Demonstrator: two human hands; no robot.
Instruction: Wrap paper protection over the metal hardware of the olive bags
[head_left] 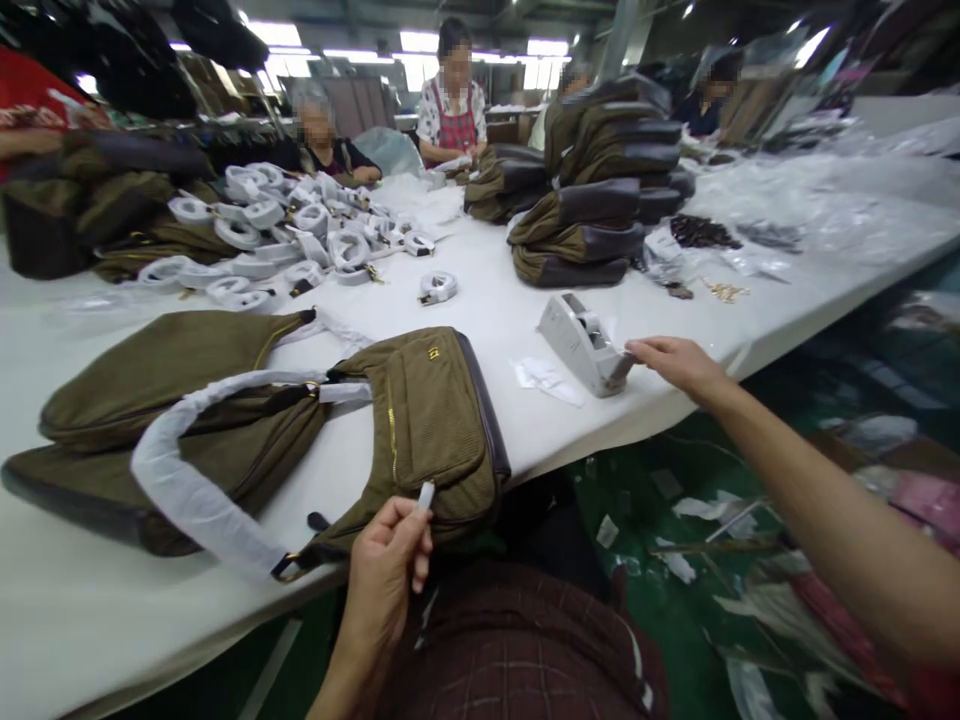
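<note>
An olive fabric shoulder bag (pixel 435 420) with dark trim and a gold zip lies at the table's front edge, its strap wrapped in white paper (pixel 180 490). My left hand (pixel 390 550) is closed in a pinch on a small white-wrapped tab (pixel 426 495) at the bag's lower front. Over on the right, my right hand (pixel 679 365) is closed at the cutting end of a grey tape dispenser (pixel 581 345), thumb and forefinger pinching the tape end. Most of the tape is hard to make out. Two more olive bags (pixel 165 370) lie left of the first.
White-wrapped coiled straps (pixel 300 235) are heaped behind the bags. Stacked olive bags (pixel 600 190) stand at the back, with small dark parts (pixel 703 232) beside them. White paper slips (pixel 546 378) lie near the dispenser. Several people work across the table (pixel 465 310); scraps litter the green floor.
</note>
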